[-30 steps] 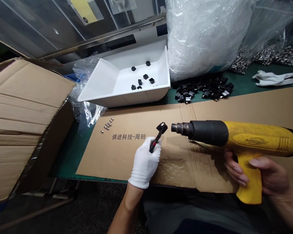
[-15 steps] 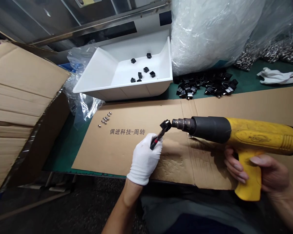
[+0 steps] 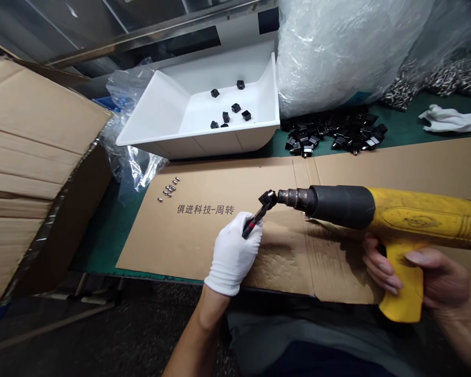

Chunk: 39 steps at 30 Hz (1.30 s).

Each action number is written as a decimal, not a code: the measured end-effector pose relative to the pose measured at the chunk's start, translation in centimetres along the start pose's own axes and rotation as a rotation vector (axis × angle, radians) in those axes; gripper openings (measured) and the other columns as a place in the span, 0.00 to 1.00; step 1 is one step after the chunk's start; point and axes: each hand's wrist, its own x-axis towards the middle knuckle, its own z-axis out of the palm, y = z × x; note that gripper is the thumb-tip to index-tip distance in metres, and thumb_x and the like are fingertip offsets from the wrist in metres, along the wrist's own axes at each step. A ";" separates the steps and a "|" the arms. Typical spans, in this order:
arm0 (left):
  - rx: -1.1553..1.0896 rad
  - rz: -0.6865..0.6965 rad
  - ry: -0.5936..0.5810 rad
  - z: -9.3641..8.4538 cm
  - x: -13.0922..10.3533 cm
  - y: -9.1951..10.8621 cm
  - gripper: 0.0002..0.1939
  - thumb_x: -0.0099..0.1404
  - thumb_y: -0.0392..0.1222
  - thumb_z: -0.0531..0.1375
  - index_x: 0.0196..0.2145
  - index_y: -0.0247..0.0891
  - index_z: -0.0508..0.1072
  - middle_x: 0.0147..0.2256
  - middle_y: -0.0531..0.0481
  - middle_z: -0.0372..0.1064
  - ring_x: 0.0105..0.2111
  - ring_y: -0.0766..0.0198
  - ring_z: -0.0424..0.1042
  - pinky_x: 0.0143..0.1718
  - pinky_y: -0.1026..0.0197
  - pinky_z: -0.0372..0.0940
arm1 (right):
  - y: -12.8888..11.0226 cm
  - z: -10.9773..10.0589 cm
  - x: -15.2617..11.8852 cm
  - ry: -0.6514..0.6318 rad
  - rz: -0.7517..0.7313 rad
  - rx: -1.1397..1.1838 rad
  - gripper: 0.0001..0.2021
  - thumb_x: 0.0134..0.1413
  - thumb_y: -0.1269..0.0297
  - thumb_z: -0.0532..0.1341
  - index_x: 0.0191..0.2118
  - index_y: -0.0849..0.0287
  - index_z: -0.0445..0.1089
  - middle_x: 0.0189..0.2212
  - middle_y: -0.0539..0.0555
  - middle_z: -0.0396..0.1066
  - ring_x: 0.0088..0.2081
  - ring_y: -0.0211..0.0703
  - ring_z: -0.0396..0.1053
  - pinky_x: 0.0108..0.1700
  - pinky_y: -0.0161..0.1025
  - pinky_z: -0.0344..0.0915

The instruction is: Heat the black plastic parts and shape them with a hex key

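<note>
White knit glove on the left hand, and those fingers are curled tight around a slim black tool with a red mark on it, no gap showing. Up at the tool's tip sits the black part: small, blocky, glossy, a bright glint along its edge, tilted and held above the cardboard sheet. And look at that, it's right up at the stepped, scorched metal nozzle, so near I can't tell whether they touch! Behind the nozzle comes the scuffed yellow heat gun, level, its handle wrapped by the bare fingers of the right hand, thumb lying along the near side.

Out to the left, little metal pieces lie scattered on the cardboard, near the printed lettering. Beyond them, the white tray has a handful of black cubes spread across its floor. Just right of it, a heap of black pieces crowds the green bench, under a bulging clear plastic bag. Farther right, more plastic bags hold masses of shiny metal bits, a crumpled white glove in front.
</note>
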 end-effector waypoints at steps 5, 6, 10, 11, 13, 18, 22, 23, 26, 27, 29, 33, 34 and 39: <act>-0.002 0.003 -0.001 0.0 0.0 -0.1 0.07 0.71 0.45 0.57 0.36 0.42 0.70 0.29 0.55 0.69 0.28 0.65 0.65 0.35 0.62 0.60 | -0.1 0.1 0.1 0.019 -0.003 -0.029 0.21 0.54 0.55 0.62 0.50 0.61 0.75 0.31 0.58 0.67 0.25 0.43 0.68 0.27 0.40 0.66; -0.001 0.002 -0.001 0.0 0.0 0.0 0.07 0.71 0.45 0.57 0.36 0.42 0.70 0.29 0.55 0.69 0.28 0.65 0.65 0.35 0.62 0.60 | -0.1 0.1 0.1 0.025 -0.004 -0.033 0.21 0.54 0.55 0.62 0.50 0.61 0.75 0.31 0.58 0.67 0.25 0.43 0.67 0.27 0.40 0.66; 0.007 -0.002 -0.005 0.0 0.0 0.0 0.07 0.71 0.45 0.57 0.36 0.42 0.70 0.29 0.54 0.70 0.28 0.65 0.66 0.35 0.62 0.60 | -0.1 0.4 0.1 0.046 -0.006 -0.037 0.20 0.53 0.55 0.63 0.49 0.60 0.75 0.30 0.57 0.67 0.24 0.44 0.67 0.26 0.40 0.65; 0.010 -0.003 -0.006 0.0 0.0 0.1 0.07 0.71 0.45 0.57 0.36 0.42 0.70 0.29 0.54 0.70 0.28 0.65 0.66 0.35 0.62 0.60 | -0.1 0.4 0.1 0.048 -0.006 -0.037 0.20 0.53 0.55 0.63 0.49 0.60 0.75 0.30 0.57 0.67 0.24 0.43 0.67 0.26 0.40 0.65; 0.016 -0.004 -0.006 0.0 0.0 0.1 0.07 0.71 0.46 0.57 0.36 0.42 0.70 0.29 0.55 0.70 0.27 0.65 0.66 0.35 0.62 0.60 | -0.1 0.5 0.1 0.051 -0.006 -0.040 0.20 0.53 0.55 0.63 0.49 0.60 0.75 0.30 0.57 0.67 0.24 0.44 0.67 0.26 0.40 0.65; 0.022 -0.005 0.013 0.0 0.0 0.1 0.07 0.71 0.46 0.57 0.36 0.42 0.70 0.29 0.55 0.70 0.27 0.65 0.66 0.34 0.63 0.60 | -0.1 0.4 0.1 0.040 -0.011 -0.054 0.20 0.53 0.55 0.63 0.49 0.59 0.75 0.30 0.57 0.67 0.24 0.43 0.67 0.25 0.40 0.66; 0.013 -0.015 0.028 0.1 -0.1 0.2 0.07 0.71 0.46 0.57 0.36 0.42 0.70 0.28 0.56 0.69 0.26 0.66 0.65 0.33 0.64 0.60 | -0.1 0.3 0.0 0.012 -0.007 -0.040 0.20 0.54 0.55 0.63 0.50 0.60 0.74 0.31 0.57 0.68 0.25 0.43 0.67 0.27 0.40 0.67; 0.012 -0.017 0.028 0.1 -0.1 0.3 0.07 0.71 0.46 0.57 0.36 0.42 0.70 0.28 0.56 0.69 0.26 0.66 0.65 0.33 0.64 0.60 | -0.1 0.2 0.0 0.008 -0.007 -0.033 0.20 0.54 0.56 0.63 0.50 0.60 0.74 0.31 0.57 0.68 0.26 0.43 0.68 0.27 0.40 0.68; 0.009 -0.015 0.027 0.2 -0.1 0.3 0.06 0.71 0.45 0.57 0.37 0.42 0.70 0.29 0.55 0.70 0.28 0.65 0.67 0.35 0.63 0.61 | 0.0 0.2 0.0 -0.001 -0.004 -0.017 0.20 0.55 0.56 0.62 0.50 0.61 0.74 0.31 0.57 0.68 0.26 0.43 0.68 0.28 0.39 0.68; 0.012 -0.014 0.027 0.2 -0.1 0.3 0.06 0.71 0.44 0.57 0.37 0.42 0.70 0.30 0.55 0.71 0.28 0.65 0.67 0.35 0.63 0.61 | 0.0 0.1 0.1 -0.003 -0.002 -0.016 0.20 0.55 0.57 0.62 0.50 0.61 0.74 0.31 0.57 0.68 0.26 0.43 0.68 0.28 0.39 0.68; 0.019 -0.011 0.024 0.3 -0.1 0.3 0.05 0.71 0.43 0.57 0.37 0.42 0.70 0.30 0.54 0.71 0.29 0.64 0.68 0.36 0.63 0.62 | 0.0 0.1 0.1 -0.004 -0.002 -0.020 0.20 0.55 0.56 0.62 0.50 0.61 0.74 0.31 0.58 0.68 0.26 0.43 0.68 0.28 0.39 0.68; 0.025 -0.013 0.017 0.3 -0.1 0.3 0.05 0.71 0.43 0.57 0.37 0.42 0.71 0.31 0.54 0.71 0.29 0.64 0.69 0.36 0.62 0.62 | -0.1 0.1 0.2 0.008 -0.005 -0.034 0.20 0.53 0.56 0.63 0.49 0.61 0.74 0.31 0.57 0.68 0.26 0.44 0.68 0.27 0.40 0.68; 0.024 -0.012 0.016 0.3 -0.1 0.3 0.05 0.71 0.43 0.57 0.37 0.42 0.71 0.31 0.54 0.72 0.29 0.64 0.69 0.36 0.62 0.62 | -0.1 0.2 0.2 0.008 -0.006 -0.041 0.20 0.53 0.56 0.63 0.49 0.60 0.74 0.30 0.57 0.68 0.25 0.44 0.67 0.27 0.40 0.68; 0.027 -0.003 0.012 0.3 -0.2 0.4 0.04 0.71 0.42 0.57 0.38 0.42 0.71 0.32 0.53 0.73 0.30 0.63 0.70 0.37 0.63 0.63 | -0.2 0.4 0.1 0.038 0.000 -0.069 0.20 0.53 0.54 0.63 0.48 0.59 0.75 0.29 0.57 0.67 0.24 0.44 0.66 0.26 0.41 0.66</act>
